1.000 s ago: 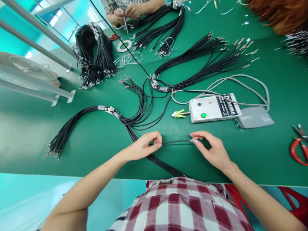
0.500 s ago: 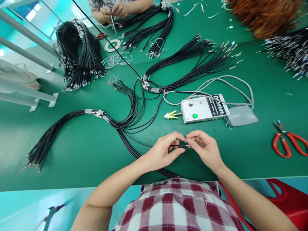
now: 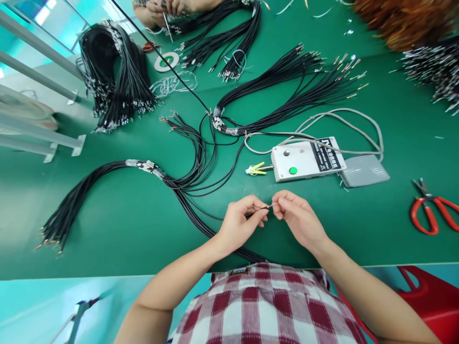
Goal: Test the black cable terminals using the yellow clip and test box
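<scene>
Near the table's front edge, my left hand [image 3: 242, 222] pinches a thin black cable [image 3: 210, 216] close to its end. The fingertips of my right hand [image 3: 299, 215] are closed on the pale tip of that same cable, just right of the left fingers. The cable runs left to a black cable bundle [image 3: 190, 212], which passes beneath my left forearm. Beyond my hands lies a white control box [image 3: 304, 160] with a green button, a yellow-green clip [image 3: 256, 169] sticking out of its left side.
Red-handled cutters [image 3: 426, 208] lie at the right. Behind are a looped cable bundle [image 3: 276, 105], a tape roll [image 3: 166, 61] and a hanging-style heap of black cables [image 3: 118, 76]. Another person's hands [image 3: 161, 12] work at the top. A grey pedal [image 3: 364, 171] adjoins the box.
My left fingers have closed nearer the cable's end, and both hands have moved slightly up and left. The view has shifted a little.
</scene>
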